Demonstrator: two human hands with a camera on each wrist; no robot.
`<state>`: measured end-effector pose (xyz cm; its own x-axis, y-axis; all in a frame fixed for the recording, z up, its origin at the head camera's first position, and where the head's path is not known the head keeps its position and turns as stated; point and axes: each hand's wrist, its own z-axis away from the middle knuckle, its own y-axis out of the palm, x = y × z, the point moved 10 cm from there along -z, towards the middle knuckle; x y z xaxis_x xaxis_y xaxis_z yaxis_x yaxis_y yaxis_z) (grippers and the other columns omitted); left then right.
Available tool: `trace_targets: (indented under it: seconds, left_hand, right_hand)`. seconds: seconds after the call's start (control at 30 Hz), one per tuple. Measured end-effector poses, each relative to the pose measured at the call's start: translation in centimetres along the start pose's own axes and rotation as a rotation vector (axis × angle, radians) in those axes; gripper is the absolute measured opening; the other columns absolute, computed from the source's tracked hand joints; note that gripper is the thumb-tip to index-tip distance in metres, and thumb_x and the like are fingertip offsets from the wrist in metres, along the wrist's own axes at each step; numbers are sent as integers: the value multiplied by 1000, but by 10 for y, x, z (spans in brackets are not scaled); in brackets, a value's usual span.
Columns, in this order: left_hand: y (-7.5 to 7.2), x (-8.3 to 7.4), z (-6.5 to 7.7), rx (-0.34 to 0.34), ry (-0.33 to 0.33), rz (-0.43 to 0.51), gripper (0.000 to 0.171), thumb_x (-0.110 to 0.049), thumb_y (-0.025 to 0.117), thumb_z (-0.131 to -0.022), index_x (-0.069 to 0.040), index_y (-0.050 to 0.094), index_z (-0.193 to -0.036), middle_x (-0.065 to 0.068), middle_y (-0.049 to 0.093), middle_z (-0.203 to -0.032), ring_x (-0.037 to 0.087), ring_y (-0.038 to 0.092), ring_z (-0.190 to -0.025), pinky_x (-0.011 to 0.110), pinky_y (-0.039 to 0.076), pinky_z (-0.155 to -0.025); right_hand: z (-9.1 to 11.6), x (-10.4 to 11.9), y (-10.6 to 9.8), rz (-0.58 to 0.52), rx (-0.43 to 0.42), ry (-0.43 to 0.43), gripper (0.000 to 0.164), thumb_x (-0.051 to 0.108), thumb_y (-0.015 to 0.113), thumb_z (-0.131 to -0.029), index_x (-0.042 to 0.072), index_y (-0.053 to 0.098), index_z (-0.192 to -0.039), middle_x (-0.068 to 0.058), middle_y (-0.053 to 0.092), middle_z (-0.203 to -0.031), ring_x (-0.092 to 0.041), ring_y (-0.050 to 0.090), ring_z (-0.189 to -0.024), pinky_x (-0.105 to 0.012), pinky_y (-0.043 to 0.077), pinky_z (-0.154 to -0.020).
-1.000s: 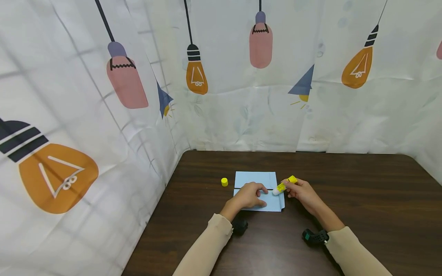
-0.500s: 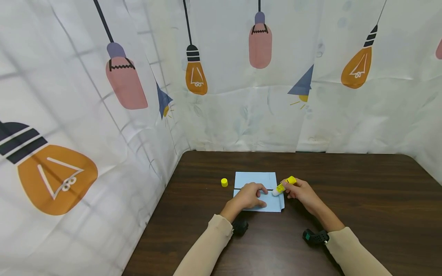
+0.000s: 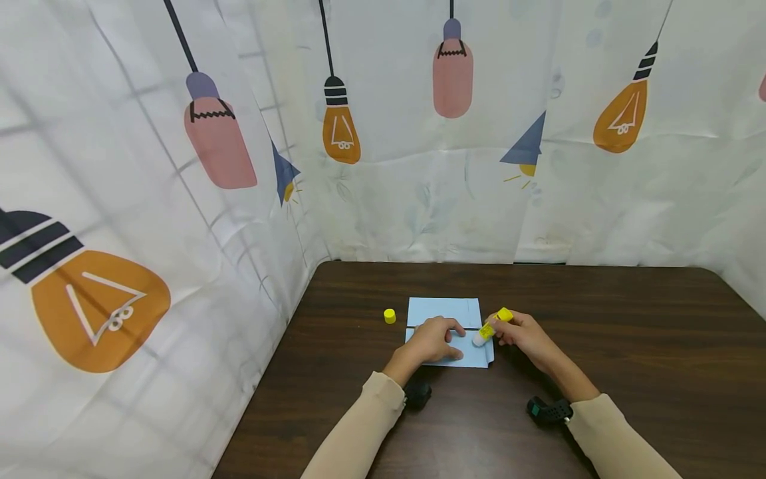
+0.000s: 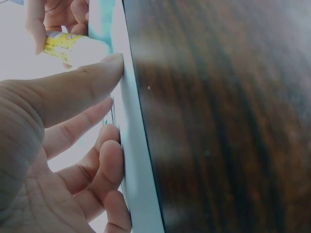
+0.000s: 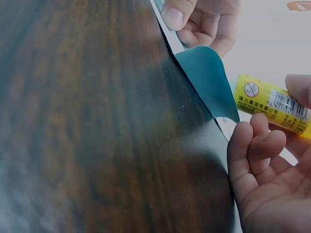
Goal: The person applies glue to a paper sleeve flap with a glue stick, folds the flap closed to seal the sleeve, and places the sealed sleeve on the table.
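Observation:
A light blue sheet of paper (image 3: 441, 309) lies on the table, with a dark line crossing it from side to side. My left hand (image 3: 427, 340) presses the near part of it, thumb and fingertips spread on the surface. In my right hand (image 3: 523, 338), thumb and fingers pinch a yellow glue stick (image 3: 489, 328), tilted so its white end points down at the paper's right side. The right wrist view shows the stick's printed label and a raised blue flap (image 5: 210, 77) at the paper's edge. Left of the paper stands the yellow cap (image 3: 389, 316).
The dark brown wooden table (image 3: 628, 332) reaches back to a white curtain (image 3: 407, 199) printed with lamps and bulbs. Another stretch of curtain runs along the left side. A black band (image 3: 547, 411) circles the right wrist.
The glue stick's white end has slid a little toward the near edge along the paper's right side. The left hand holds its place, and the cap has not moved.

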<state>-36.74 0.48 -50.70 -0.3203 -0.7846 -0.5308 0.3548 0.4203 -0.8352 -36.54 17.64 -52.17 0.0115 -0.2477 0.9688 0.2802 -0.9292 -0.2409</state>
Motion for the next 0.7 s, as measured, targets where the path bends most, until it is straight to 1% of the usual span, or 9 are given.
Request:
trace_targets:
  seconds: [0.1,0.3,0.4,0.7]
  left_hand:
    - [0,0,0,1,2,-5,34,-26,85,-85,-22,73,-116,-4,55,-84,12,49,-74,24,38,-63]
    - [1,-1,-2,-1,4,-6,34,-26,86,-85,-22,73,-116,-4,54,-83,11,48,-73,23,37,-62]
    - [1,-1,-1,-3,3,-8,35,-26,86,-84,-22,73,-117,-5,54,-83,11,48,-72,23,37,-61]
    - [0,1,-2,2,-4,8,35,-26,86,-85,-23,73,-117,-4,55,-84,12,49,-74,24,38,-62]
  right_hand:
    - [0,-2,0,21,11,2,43,34,57,-106,-6,63,-121,-2,55,-85,-17,54,-79,-27,54,-77]
    - [0,-6,1,53,39,22,46,36,58,-105,-5,64,-125,-3,54,-83,-18,58,-84,-27,53,-77]
    - [0,-6,2,50,60,9,45,33,57,-106,-6,64,-126,-4,55,-85,-17,57,-84,-27,52,-77]
    - [1,-1,6,66,116,-42,39,30,57,-105,-5,65,-120,-7,57,-89,-18,56,-82,-28,48,-73]
